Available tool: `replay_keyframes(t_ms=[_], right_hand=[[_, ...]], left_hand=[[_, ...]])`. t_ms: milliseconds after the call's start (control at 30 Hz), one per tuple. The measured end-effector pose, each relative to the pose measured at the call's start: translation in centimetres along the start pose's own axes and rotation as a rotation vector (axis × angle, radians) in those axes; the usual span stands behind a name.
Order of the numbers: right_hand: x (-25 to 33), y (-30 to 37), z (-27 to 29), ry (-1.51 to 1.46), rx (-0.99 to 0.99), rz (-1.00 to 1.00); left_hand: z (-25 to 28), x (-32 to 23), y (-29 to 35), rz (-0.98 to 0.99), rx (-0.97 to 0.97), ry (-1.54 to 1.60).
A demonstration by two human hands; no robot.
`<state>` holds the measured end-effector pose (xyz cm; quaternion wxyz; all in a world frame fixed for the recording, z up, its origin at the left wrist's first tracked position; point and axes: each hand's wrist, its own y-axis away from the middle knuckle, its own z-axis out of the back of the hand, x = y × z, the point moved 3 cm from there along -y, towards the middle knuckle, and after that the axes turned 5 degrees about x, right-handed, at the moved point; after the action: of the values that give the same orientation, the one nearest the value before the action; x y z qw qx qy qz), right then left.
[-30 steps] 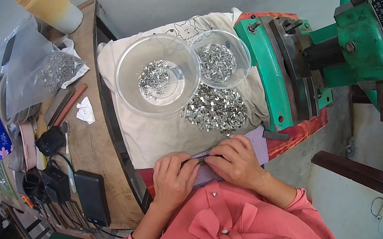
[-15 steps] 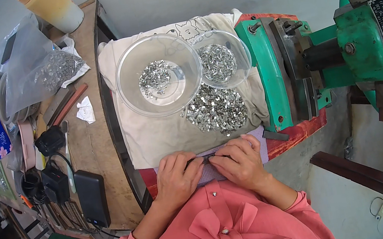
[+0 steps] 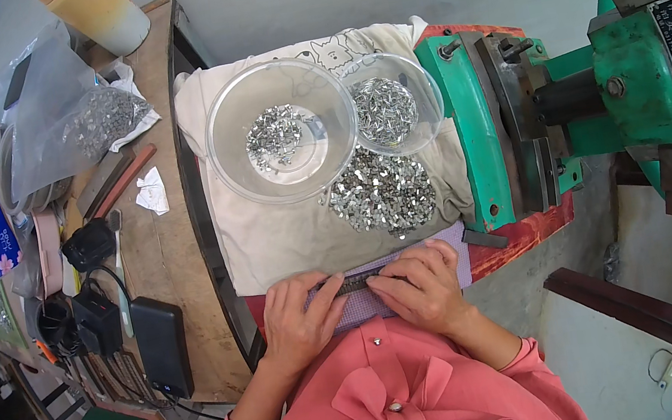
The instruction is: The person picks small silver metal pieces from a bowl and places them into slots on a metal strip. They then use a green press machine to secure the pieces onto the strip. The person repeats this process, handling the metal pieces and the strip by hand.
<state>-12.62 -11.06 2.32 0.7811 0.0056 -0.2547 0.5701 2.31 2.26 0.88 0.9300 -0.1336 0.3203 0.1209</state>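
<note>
Far left of the tub (image 3: 224,144), a clear bag (image 3: 38,137) with grey bits in it lies on the wooden worktop (image 3: 192,292). Nearer the tub, but lower than it, a black power bank (image 3: 161,349) lies on the same worktop. Below the tub is the left hand (image 3: 293,316), fingers curled, thumb and fingertips nearly closed on the left part of a dark strip (image 3: 355,282). The strip runs crosswise below the tub and to its right, over a purple cloth (image 3: 462,256). Inside the tub are silver pieces (image 3: 274,135); just below and right of it sits a heap (image 3: 381,194) of similar ones. The right hand (image 3: 423,284), below and right of the tub, pinches the strip's right part between thumb and bent fingers. A cup (image 3: 430,109) of silver pins (image 3: 385,111) stands just right of the tub; farther right is a green press (image 3: 469,155).
</note>
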Motion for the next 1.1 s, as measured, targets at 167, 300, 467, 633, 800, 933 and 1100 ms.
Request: replay_keyframes(t_ms=[167,300,467,633,800,933,1100], right_hand=[[0.7,-0.7,-0.8,0.016,0.039,0.049],[0.9,-0.6,-1.1,0.029,0.080,0.057],[0.7,-0.3,-0.6,0.033,0.064,0.030],[0.8,0.0,0.3,0.023,0.022,-0.017],[0.8,0.9,0.9,0.052,0.001,-0.046],[0.9,1.6,1.7,0.066,-0.011,-0.073],[0.4,2.9,2.1,0.073,-0.003,-0.093]], left_hand=[[-0.1,0.3,0.6,0.018,-0.005,0.012],[0.2,0.3,0.8,-0.020,0.017,-0.010],[0.4,0.5,1.1,-0.057,0.008,-0.016],[0.4,0.8,1.4,0.012,-0.040,0.051],[0.6,1.1,1.7,-0.022,-0.064,0.037],[0.6,1.0,1.6,-0.029,-0.087,0.036],[0.5,1.0,1.7,-0.033,-0.116,0.031]])
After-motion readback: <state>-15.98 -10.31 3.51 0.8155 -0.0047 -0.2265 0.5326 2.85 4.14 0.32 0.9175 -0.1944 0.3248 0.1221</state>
